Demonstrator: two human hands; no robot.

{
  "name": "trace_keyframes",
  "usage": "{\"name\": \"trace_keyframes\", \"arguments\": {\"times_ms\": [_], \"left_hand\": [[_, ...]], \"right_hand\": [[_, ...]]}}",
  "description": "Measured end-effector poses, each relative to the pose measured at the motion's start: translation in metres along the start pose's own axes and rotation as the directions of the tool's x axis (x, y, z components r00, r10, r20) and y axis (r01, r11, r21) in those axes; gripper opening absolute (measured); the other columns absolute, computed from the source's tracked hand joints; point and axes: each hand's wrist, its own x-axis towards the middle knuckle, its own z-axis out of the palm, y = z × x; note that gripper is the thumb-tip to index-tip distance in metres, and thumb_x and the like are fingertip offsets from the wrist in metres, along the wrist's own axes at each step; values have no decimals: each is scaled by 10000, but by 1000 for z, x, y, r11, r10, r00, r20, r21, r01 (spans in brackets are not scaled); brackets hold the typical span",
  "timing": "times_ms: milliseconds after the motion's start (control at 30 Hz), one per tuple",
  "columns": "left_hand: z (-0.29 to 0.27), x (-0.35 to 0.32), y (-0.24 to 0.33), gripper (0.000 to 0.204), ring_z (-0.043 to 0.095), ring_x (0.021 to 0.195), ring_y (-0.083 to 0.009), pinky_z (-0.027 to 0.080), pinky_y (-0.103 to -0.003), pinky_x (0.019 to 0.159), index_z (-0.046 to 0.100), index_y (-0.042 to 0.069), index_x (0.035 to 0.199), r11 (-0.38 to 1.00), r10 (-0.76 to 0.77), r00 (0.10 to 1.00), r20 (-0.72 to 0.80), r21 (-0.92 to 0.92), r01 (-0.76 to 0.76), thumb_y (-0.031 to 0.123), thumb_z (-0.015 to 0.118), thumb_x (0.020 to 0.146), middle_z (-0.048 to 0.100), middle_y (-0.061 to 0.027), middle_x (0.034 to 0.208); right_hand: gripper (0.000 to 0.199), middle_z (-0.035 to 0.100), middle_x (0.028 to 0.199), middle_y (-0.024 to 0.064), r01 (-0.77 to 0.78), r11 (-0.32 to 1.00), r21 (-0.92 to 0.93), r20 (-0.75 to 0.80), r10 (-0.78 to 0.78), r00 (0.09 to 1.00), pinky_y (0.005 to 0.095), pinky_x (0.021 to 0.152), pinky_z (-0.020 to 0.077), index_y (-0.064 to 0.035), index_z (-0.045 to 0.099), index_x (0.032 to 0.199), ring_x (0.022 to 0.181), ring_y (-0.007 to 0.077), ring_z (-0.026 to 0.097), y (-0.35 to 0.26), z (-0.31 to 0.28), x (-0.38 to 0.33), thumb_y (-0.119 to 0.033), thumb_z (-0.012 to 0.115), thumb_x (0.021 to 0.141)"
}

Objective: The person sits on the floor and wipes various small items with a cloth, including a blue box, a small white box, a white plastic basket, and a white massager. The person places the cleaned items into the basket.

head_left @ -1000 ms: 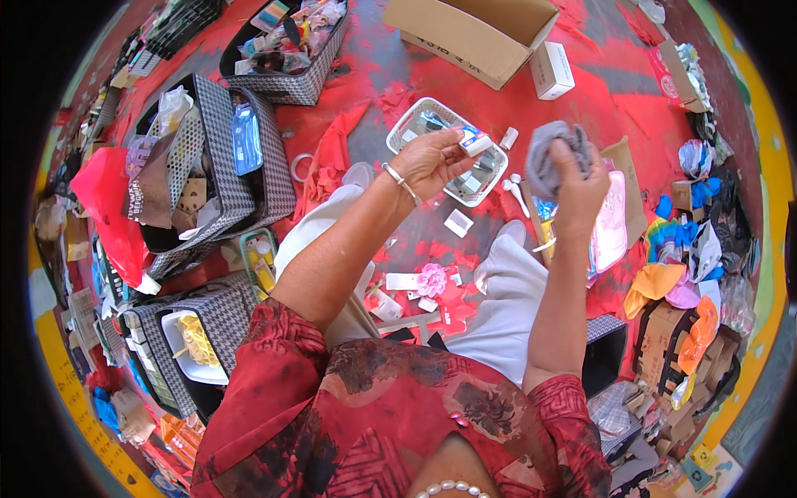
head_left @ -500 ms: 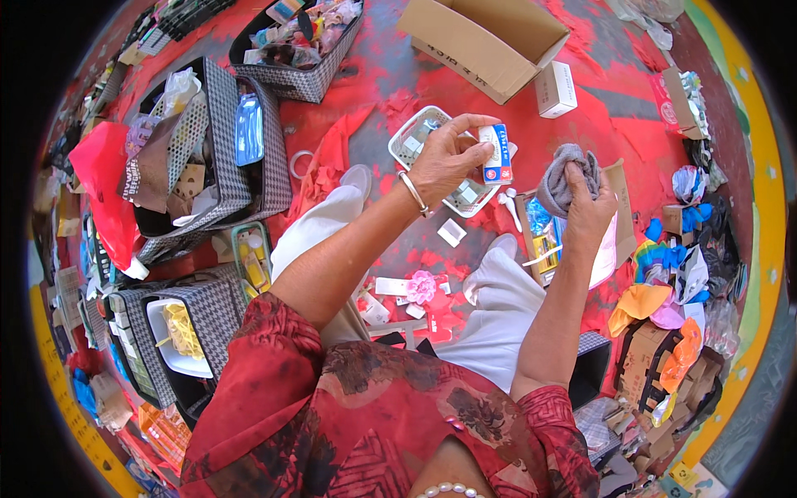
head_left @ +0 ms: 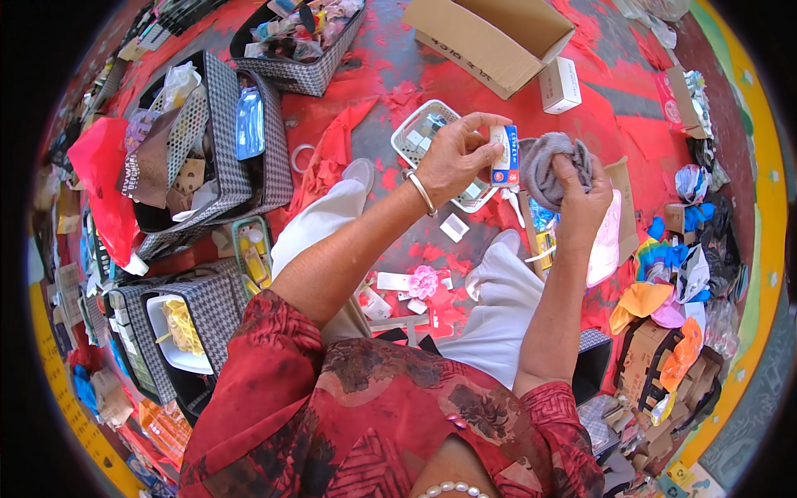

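Closest in you've got the left hand [head_left: 455,156] with a bangle [head_left: 422,192] on the wrist, fingers curled and pinching a small blue-and-white box [head_left: 504,155] between thumb and fingertips, held upright. Right next to it, almost touching the box, the right hand [head_left: 581,192] is closed around a wad of grey cloth [head_left: 550,166], which bulges out of the top of the fist toward the box. Directly under the left hand sits a white basket [head_left: 418,133] with small bits in it, on the red floor [head_left: 639,124]. Below the wrists, between the white-trousered knees, there's a pink flower [head_left: 422,282] and a few white tags. Out past the right hand is a pink flat thing [head_left: 608,241], then a heap of bright cloth scraps [head_left: 664,290]. Left of the left arm, some checked bins [head_left: 224,141] stuffed with odds and ends. Farthest out, beyond both hands, an open cardboard box [head_left: 490,37] with a small white carton [head_left: 560,85] beside it.
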Motion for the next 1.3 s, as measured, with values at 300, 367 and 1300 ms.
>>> {"name": "trace_keyframes", "arguments": {"times_ms": [300,367,1300], "left_hand": [[-1,-6,10,341,567,858,-79,476,-210,734,487,47,1206,996,-67,970,234,-44,79,121,526,874,592,-46,986],[-3,-6,14,369,553,894,-67,451,-202,779,467,55,1246,999,-30,957,289,-11,35,178,495,899,576,-32,1052],[-18,1,21,298,567,908,-108,449,-224,790,610,47,1078,975,-24,947,320,218,-49,237,554,856,612,-55,1015]], "right_hand": [[187,607,801,44,51,949,-311,-23,-61,998,247,634,449,4,627,871,705,98,566,0,-8,11,-119,658,734],[203,625,828,68,-170,985,-5,-60,169,984,240,613,465,39,616,877,675,98,582,2,-14,12,-124,636,757],[297,609,804,14,-443,896,19,574,353,739,203,673,431,-4,634,929,721,63,543,6,-5,-8,-279,602,821]]}}
